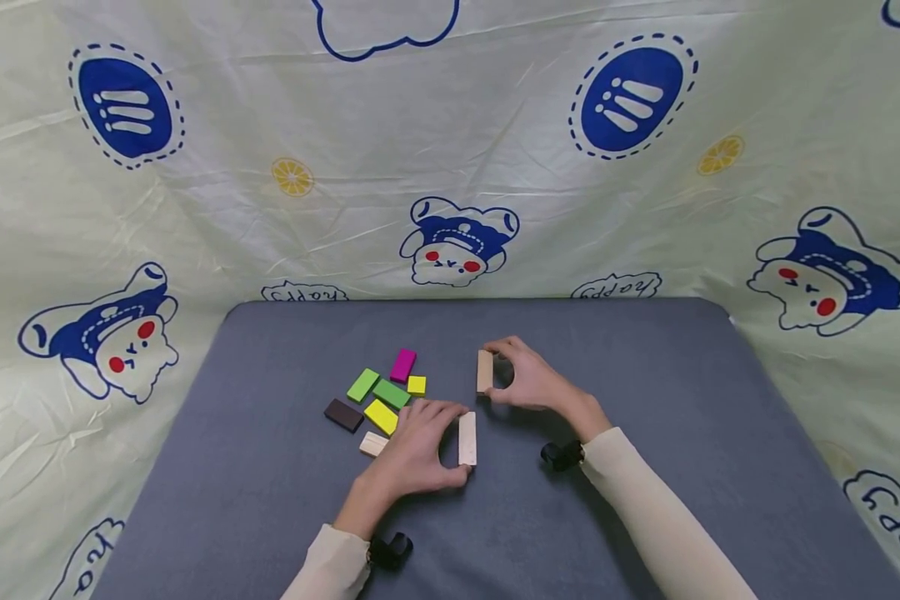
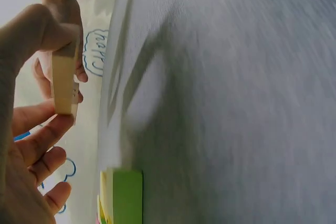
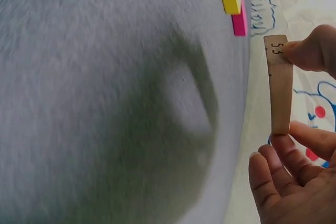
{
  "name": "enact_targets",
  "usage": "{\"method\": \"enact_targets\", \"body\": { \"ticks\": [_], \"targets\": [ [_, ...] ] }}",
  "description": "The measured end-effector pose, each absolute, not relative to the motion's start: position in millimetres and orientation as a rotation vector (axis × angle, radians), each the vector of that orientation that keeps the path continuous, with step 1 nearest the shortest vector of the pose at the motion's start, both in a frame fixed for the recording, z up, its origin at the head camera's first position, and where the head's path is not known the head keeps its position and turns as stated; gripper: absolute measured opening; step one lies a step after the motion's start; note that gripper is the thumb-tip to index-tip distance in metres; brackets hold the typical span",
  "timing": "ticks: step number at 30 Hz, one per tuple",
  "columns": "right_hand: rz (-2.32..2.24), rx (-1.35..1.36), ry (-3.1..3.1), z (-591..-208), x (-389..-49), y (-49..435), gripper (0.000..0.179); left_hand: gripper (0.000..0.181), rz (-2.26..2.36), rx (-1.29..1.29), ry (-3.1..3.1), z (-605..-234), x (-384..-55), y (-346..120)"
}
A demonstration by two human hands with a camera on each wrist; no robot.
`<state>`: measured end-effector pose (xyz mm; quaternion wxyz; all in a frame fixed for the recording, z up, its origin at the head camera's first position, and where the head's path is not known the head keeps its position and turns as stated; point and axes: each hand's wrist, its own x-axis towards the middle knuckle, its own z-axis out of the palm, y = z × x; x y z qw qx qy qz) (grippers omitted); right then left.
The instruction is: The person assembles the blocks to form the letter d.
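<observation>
Between thumb and fingertips, my left hand (image 1: 418,454) pinches a pale wooden block (image 1: 467,439) by its two ends. My right hand (image 1: 534,379) grips a second wooden block (image 1: 484,372) the same way, a little farther back and to the right. In the right wrist view that block (image 3: 280,93) shows dark marks like "53" near one end. Shadows on the cloth in both wrist views suggest the two blocks are held above the table. The left wrist view shows the left block (image 2: 63,83) overlapping the right hand behind it.
Left of the hands lies a loose group of blocks: magenta (image 1: 402,366), green (image 1: 363,385), yellow (image 1: 382,417), dark brown (image 1: 343,415) and plain wood (image 1: 372,443), the last partly behind the left hand. A grey cloth covers the table (image 1: 270,358). A printed curtain (image 1: 495,108) hangs behind.
</observation>
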<state>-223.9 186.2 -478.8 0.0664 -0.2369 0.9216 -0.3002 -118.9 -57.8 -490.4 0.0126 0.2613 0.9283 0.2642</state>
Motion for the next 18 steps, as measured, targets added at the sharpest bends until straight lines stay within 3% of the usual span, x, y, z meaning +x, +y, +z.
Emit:
{"method": "enact_targets", "body": {
  "ticks": [18],
  "targets": [
    [-0.922, -0.617, 2.833, -470, -224, 216, 0.075, 0.073, 0.844, 0.786, 2.927, -497, -117, -13]
  ]
}}
